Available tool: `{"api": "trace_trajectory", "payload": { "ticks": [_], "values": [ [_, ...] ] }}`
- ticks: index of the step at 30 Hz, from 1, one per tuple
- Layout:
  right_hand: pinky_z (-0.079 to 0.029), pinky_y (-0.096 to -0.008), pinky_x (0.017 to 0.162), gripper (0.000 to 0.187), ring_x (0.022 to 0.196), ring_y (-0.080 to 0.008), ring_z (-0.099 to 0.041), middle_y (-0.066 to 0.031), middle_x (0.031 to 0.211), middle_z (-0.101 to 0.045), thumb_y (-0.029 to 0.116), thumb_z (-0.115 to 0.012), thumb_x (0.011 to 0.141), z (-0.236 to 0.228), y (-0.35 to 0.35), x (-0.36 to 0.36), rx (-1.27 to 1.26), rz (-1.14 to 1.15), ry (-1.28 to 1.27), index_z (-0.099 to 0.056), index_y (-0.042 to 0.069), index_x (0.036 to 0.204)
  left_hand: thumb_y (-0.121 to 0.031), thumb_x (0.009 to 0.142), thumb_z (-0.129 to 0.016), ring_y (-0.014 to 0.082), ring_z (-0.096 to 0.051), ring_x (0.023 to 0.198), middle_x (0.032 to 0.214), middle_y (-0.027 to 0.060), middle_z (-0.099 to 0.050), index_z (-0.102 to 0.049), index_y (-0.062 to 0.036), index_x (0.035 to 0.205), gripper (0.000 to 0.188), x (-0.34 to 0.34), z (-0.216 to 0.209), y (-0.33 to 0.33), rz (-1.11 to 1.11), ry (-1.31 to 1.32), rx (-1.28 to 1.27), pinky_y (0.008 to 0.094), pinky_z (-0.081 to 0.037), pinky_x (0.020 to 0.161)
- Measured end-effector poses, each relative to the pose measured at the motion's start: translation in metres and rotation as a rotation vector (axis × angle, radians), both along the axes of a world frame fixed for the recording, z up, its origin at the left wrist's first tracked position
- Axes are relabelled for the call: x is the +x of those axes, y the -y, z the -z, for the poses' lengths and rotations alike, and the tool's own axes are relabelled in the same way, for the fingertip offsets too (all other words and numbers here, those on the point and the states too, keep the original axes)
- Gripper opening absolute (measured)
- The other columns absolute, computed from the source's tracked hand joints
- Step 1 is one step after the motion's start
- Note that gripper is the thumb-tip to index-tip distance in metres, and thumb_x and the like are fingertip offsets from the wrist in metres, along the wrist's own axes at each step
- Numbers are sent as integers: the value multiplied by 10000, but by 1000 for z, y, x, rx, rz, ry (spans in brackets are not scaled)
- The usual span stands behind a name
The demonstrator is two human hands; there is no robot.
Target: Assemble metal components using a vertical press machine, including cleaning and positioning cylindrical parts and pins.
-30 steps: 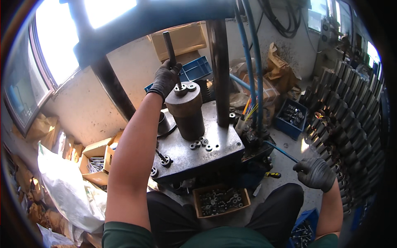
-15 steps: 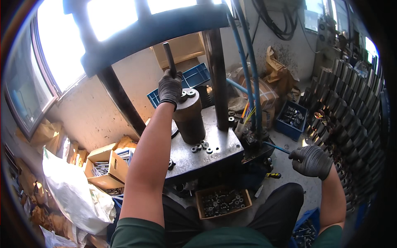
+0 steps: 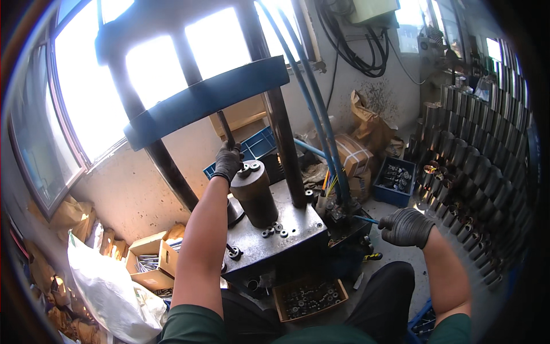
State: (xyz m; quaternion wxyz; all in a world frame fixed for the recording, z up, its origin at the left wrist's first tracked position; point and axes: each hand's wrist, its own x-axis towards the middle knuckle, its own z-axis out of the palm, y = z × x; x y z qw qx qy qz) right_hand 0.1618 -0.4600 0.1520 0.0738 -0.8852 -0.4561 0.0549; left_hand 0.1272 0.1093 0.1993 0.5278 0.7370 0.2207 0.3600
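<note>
My left hand (image 3: 228, 162), in a dark grey glove, is wrapped round a dark metal rod (image 3: 224, 126). The rod stands slightly tilted over the top of a thick metal cylinder (image 3: 256, 200), its upper end meeting the lower edge of the blue press beam (image 3: 206, 97) in the picture. Two small ring-shaped parts (image 3: 255, 167) lie on the cylinder's top, beside my fingers. To the right, my gloved right hand (image 3: 407, 227) is closed round the end of a thin blue lever (image 3: 365, 219). Several small rings (image 3: 278, 227) rest on the metal press table (image 3: 298, 221).
Dark posts (image 3: 285, 143) flank the cylinder, and blue hoses (image 3: 312, 97) run down on the right. A box of small parts (image 3: 309, 301) sits below the table. Stacked metal tubes (image 3: 475, 160) and a blue crate (image 3: 394, 180) stand right; a white sack (image 3: 103, 286) lies left.
The view has tilted upward, showing more of the press and windows. The rod's top, visible before, now reaches the beam's edge. Both hands keep their grips.
</note>
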Motion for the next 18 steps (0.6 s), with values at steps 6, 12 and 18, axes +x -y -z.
{"api": "trace_trajectory", "payload": {
  "ticks": [6, 12, 18],
  "values": [
    [-562, -499, 836, 360, 875, -393, -717, -199, 879, -739, 371, -596, 871, 6, 0, 7, 53, -31, 27, -789, 126, 1050, -195, 1063, -618, 189, -638, 644, 829, 93, -634, -560, -90, 1172, 163, -15, 12, -2, -48, 63, 203, 335, -486, 435],
    [-557, -511, 807, 354, 841, -397, -714, -208, 839, -727, 368, -592, 882, 8, 3, 7, 77, -54, 30, -787, 122, 1046, -192, 1036, -622, 166, -618, 584, 816, 98, -658, -568, -74, 1102, 146, -63, 12, 50, 74, 433, 48, 308, -495, 499],
    [-566, -474, 868, 357, 940, -382, -708, -194, 954, -741, 331, -611, 866, -8, -2, 0, 52, -4, -5, -758, 69, 1059, -187, 1060, -598, 137, -635, 672, 882, 83, -685, -555, -64, 1143, 154, -121, 26, 96, 114, 445, 88, 282, -514, 589]
  ]
}}
